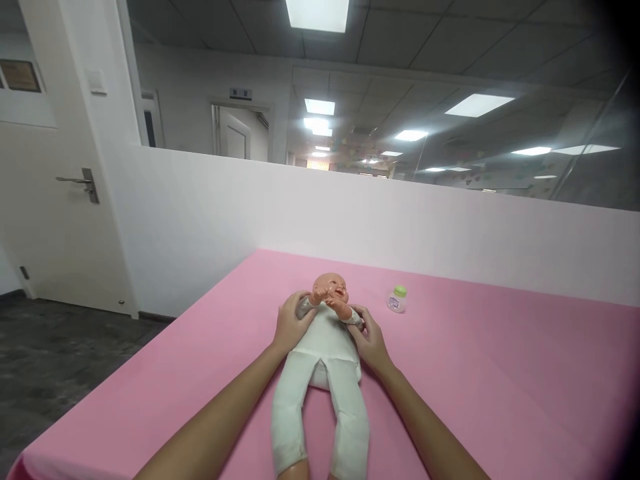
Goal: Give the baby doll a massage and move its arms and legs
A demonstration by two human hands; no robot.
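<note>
Baby doll (327, 347), frame centre, lying face-up on pink table (500, 373). Your left hand (290, 327) and right hand (371, 341) are clasping its shoulders, fingers curled, steadying torso. Bottle (397, 299) lying apart, upper right.

Beyond your fingers (295, 308) a white partition wall (320, 213) backs the pink surface (500, 373), ceiling lights (317, 13) overhead, door (50, 200) left.

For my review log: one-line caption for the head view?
Both hands, left hand and right hand, grasp a baby doll on a pink table.
</note>
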